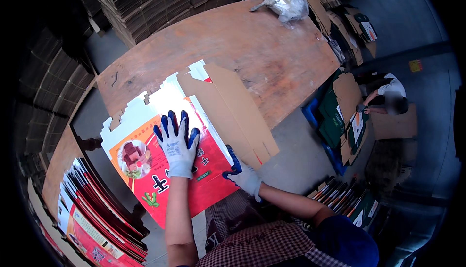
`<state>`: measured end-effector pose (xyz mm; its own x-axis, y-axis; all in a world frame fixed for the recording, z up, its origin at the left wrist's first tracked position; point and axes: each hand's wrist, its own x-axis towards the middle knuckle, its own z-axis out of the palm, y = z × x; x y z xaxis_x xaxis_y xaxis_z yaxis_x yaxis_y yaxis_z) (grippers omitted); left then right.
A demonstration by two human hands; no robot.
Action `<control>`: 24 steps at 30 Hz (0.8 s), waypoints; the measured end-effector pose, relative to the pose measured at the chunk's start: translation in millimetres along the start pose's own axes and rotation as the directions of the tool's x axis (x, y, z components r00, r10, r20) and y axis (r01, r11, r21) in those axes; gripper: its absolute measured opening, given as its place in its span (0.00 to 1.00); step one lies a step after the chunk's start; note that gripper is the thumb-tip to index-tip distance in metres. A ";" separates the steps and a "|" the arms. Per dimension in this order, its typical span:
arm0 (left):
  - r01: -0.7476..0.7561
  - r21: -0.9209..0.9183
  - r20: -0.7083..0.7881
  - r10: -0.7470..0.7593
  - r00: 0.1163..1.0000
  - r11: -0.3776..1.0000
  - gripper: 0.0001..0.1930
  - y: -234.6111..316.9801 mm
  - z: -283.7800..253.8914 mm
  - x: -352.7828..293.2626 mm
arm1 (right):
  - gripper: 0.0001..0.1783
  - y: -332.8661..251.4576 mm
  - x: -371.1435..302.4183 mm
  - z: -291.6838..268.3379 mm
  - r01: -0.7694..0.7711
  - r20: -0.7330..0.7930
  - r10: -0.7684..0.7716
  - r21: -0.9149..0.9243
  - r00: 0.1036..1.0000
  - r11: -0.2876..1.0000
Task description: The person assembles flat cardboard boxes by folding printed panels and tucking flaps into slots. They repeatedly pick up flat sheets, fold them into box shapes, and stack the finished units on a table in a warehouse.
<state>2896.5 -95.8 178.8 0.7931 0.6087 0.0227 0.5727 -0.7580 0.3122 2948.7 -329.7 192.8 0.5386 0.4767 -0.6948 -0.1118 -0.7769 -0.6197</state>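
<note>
A flat carton blank [213, 189], printed red and orange with a food picture and with white cut-out flaps, lies at the near edge of the wooden table. My left hand [177, 145], in a white glove with dark blue fingertips, presses flat on it with fingers spread. At the blank's right edge, my right hand [245, 176] in a matching glove pinches the border, its thumb over the printed face; some fingers are hidden. A plain brown cardboard blank [233, 107] lies beside and partly beneath the printed one.
A crumpled plastic bag [286, 4] sits on the far end of the wooden table [194, 39]. Stacked cardboard [141, 5] rises behind. Several red blanks [104, 218] stand at lower left. Right, another person [391, 92] handles green cartons [332, 114] on a blue pallet [335, 158].
</note>
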 end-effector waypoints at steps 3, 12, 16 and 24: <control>0.045 0.133 0.014 -0.047 0.999 0.990 0.36 7.4 24.7 3.2 | 0.38 2.5 0.2 -40.9 0.180 -0.103 -0.187 -0.076 0.977 0.981; 0.072 0.139 0.059 -0.081 0.995 0.988 0.32 12.8 26.7 4.0 | 0.20 53.3 102.1 -167.7 0.191 -0.274 -0.037 0.560 0.961 0.806; 0.057 0.167 0.029 -0.063 0.998 0.984 0.32 12.7 26.2 2.8 | 0.19 22.5 106.7 -162.2 0.133 -0.176 -0.035 0.584 0.984 0.801; 0.038 0.166 0.014 -0.041 0.999 0.985 0.32 13.3 28.2 6.0 | 0.16 14.0 111.3 -158.2 0.111 -0.197 0.003 0.562 0.980 0.819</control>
<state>2914.7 -108.8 156.2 0.7718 0.6359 -0.0038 0.6291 -0.7626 0.1506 3139.1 -352.6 164.5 0.6921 0.3842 -0.6110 -0.5017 -0.3525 -0.7899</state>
